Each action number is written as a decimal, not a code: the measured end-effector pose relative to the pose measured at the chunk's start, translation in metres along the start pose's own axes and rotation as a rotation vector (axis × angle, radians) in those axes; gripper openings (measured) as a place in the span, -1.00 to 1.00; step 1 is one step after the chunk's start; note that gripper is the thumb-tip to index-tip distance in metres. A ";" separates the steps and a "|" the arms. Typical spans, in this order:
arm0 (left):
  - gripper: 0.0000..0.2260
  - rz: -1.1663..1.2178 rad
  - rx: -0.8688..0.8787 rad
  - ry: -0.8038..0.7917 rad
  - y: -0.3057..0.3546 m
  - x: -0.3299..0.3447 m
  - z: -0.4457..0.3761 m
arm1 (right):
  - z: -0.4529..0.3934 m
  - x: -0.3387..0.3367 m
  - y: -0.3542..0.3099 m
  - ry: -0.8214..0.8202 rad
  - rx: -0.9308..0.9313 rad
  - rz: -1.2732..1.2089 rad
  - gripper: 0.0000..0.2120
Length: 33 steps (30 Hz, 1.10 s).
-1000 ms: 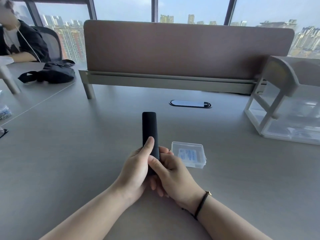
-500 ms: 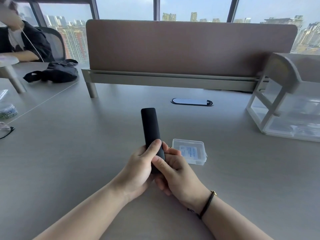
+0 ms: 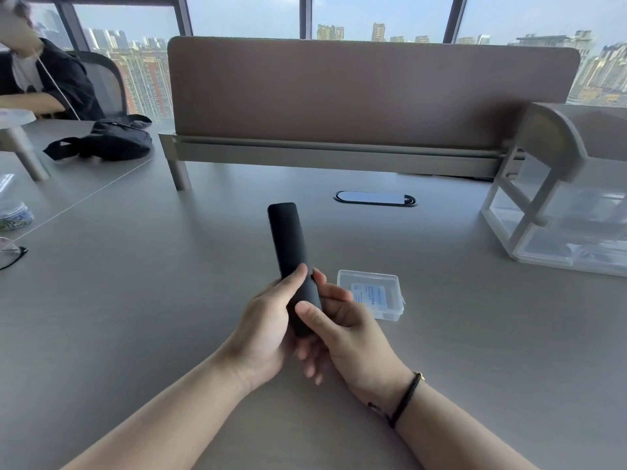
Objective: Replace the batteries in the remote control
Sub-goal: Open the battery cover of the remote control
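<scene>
Gripping the black remote control point(image 3: 292, 259) in both hands above the middle of the desk point(image 3: 135, 317), well back from the near edge, plain back side facing up and far end pointing toward the divider panel point(image 3: 369, 93) along the far edge. Wrapping the left hand point(image 3: 268, 330) around the lower left side with the thumb lying along the back face; curling the right hand point(image 3: 342, 330) around the lower right side, thumb pressing flat on the back near the bottom end, forefinger tip touching the right edge just beside the left thumb tip. Compared with a second ago, sitting slightly higher and further out of the palms, tilting a bit more leftward, right thumb sliding lower on the back; no gap or seam showing yet, cover apparently shut, though too dark to tell for sure. Judging this as the start of pushing the battery cover off, so the task barely under way: no old cells out, no new ones in. Lying just right of the hands, toward the near-right part of the desk: a clear plastic case point(image 3: 371, 295), lid closed, probably holding the fresh batteries, contents not readable. Needing next a firm thumb slide toward the bottom end; risking slippage on the smooth shell.
</scene>
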<state>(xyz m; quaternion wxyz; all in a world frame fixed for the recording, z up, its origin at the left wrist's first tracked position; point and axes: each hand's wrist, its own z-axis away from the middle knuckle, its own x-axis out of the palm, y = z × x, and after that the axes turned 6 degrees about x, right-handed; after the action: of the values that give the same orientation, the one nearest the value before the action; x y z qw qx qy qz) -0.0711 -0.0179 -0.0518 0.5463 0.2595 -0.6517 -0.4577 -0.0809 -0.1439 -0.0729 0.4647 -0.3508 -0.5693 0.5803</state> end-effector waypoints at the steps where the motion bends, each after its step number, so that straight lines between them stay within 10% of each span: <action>1: -0.67 0.031 0.014 0.002 0.001 -0.002 -0.001 | 0.000 0.000 -0.001 0.009 0.007 -0.045 -0.67; 15: -0.77 -0.300 0.224 0.302 -0.006 -0.018 -0.016 | 0.000 -0.003 0.006 0.161 -0.107 0.192 -0.69; 23: -0.79 -1.459 0.388 0.493 0.007 -0.056 -0.021 | 0.001 -0.005 0.008 0.111 -0.108 0.389 -0.82; 33: -0.86 -1.638 0.368 0.447 0.003 -0.068 -0.025 | 0.001 -0.009 0.007 0.088 -0.106 0.385 -0.85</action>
<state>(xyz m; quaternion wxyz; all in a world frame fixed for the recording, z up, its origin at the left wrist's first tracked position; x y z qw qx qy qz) -0.0286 0.0324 -0.0821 0.1094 0.8149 -0.2010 -0.5325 -0.0799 -0.1521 -0.0812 0.3508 -0.5022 -0.5006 0.6117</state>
